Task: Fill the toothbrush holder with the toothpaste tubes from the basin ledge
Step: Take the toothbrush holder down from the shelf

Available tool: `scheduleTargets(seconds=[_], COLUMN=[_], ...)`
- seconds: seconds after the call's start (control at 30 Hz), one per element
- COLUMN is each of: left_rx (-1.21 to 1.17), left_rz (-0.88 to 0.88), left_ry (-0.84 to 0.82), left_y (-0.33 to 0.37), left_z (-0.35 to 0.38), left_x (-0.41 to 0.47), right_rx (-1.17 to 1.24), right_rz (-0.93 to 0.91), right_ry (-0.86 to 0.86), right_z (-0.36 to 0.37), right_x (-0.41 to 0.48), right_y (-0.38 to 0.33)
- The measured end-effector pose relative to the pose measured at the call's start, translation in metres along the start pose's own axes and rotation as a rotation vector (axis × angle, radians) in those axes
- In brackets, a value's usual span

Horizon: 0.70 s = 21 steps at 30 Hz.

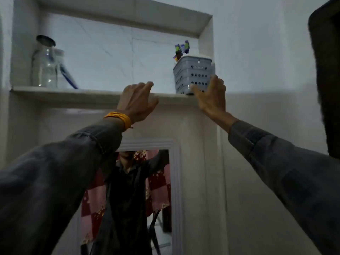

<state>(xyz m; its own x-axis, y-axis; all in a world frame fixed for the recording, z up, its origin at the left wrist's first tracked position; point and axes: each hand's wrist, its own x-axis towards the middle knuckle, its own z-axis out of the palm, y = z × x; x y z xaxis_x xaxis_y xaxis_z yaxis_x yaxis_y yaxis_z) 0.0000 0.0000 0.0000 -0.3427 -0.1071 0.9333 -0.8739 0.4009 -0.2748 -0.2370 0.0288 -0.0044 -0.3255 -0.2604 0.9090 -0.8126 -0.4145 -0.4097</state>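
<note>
Both arms in dark grey denim-type sleeves (55, 172), stitched cuffs w/ seams. Left hand (137, 103): stack of orange-yellow bangles (119, 117) at wrist. Right hand (211, 96): nothing worn.

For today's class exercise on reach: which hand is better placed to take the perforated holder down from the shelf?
Right. The right hand already touches the holder at its lower corner, while the left hand rests on the shelf edge, apart from it.

Pale grey perforated toothbrush holder (193, 76); purple-green tube tops (182, 47); orange wrist band (119, 117); red-pink checked floral cloth (156, 186)
</note>
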Motion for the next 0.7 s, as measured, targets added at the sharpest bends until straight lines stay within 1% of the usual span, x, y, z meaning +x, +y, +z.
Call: scheduleTargets(seconds=[0.1, 0.17, 0.23, 0.43, 0.7], left_rx=[0.093, 0.162, 0.189, 0.210, 0.196], left_rz=[-0.025, -0.056, -0.077, -0.083, -0.121], left_ry=[-0.142, -0.263, -0.323, -0.293, -0.280], left_y=[0.004, 0.004, -0.001, -0.001, 0.009], left_z=[0.011, 0.016, 0.018, 0.019, 0.014], left_x=[0.023, 0.033, 0.039, 0.037, 0.031], right_rx=[0.070, 0.057, 0.016, 0.052, 0.124], right_rz=[0.117, 0.126, 0.113, 0.124, 0.238], right_ry=[-0.046, -0.069, -0.062, 0.059, 0.013], right_z=[0.007, 0.015, 0.026, 0.045, 0.020], right_x=[0.029, 0.043, 0.050, 0.051, 0.048], right_y=[-0.004, -0.007, -0.008, -0.008, -0.021])
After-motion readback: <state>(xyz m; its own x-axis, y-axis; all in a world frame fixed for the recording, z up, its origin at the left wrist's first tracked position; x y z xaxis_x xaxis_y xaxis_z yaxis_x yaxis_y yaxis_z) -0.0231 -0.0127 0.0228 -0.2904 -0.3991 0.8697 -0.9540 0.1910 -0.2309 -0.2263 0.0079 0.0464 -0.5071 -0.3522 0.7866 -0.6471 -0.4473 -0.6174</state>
